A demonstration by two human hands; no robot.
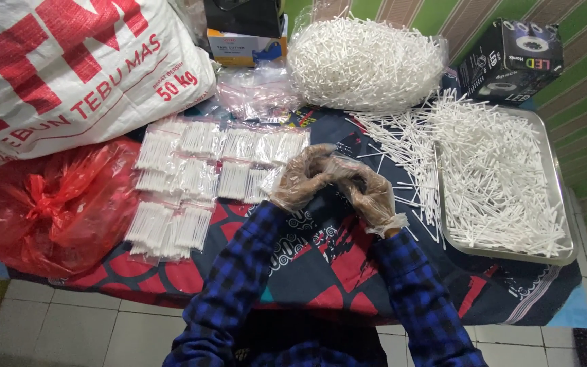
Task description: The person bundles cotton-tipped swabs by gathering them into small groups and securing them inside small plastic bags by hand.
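Plastic-gloved, the left hand [305, 178] and right hand [369, 192] meet over the patterned cloth [321, 265], fingers curled together; whether they pinch anything, I cannot tell. Packed sticks [198, 180] lie just left, loose sticks fill the tray [565, 253] right, and a bag of sticks [365, 62] sits beyond.

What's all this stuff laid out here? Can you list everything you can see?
Small packets of sticks: many, clear with white sticks, left of the hands.
Loose sticks: too many to count, white, in and beside the tray.
Metal tray: one, silver, right.
Big bag of sticks: one, clear, top centre.
Sack: one, white with red print, top left.
Red plastic bag: one, left.
Black box: one, top right.
Patterned cloth: one, dark blue and red, under everything.
Left hand: clear glove, touching the right.
Right hand: clear glove, blue checked sleeve.
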